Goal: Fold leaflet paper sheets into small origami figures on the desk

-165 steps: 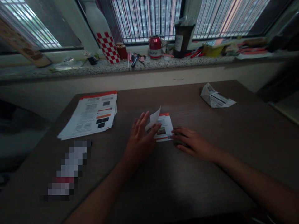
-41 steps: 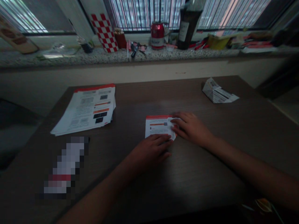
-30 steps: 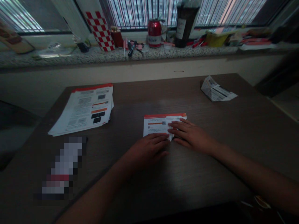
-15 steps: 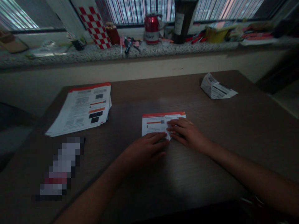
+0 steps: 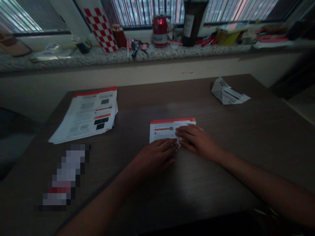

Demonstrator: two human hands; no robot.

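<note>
A folded sheet of printed paper (image 5: 161,130) with a red-orange top band lies on the brown table (image 5: 137,105) in front of me. My left hand (image 5: 157,152) rests over its lower edge, fingers stretched out to the right. From the right, my right hand (image 5: 195,139) lies on the paper's right part with its fingers extended flat. The fingertips of both hands come close together near the lower right of the sheet. Under the hands, part of the paper is hidden.
A stack of printed sheets (image 5: 86,116) lies at the left, above a blurred-out oblong object (image 5: 67,175). At the back right stands a folded paper shape (image 5: 228,93). Along the granite windowsill (image 5: 98,60) are a red can (image 5: 159,31), a dark tube (image 5: 193,24) and other small items.
Almost nothing differs. The right hand's fingers have shifted very slightly left on the paper; the left hand stays nearly in place.
</note>
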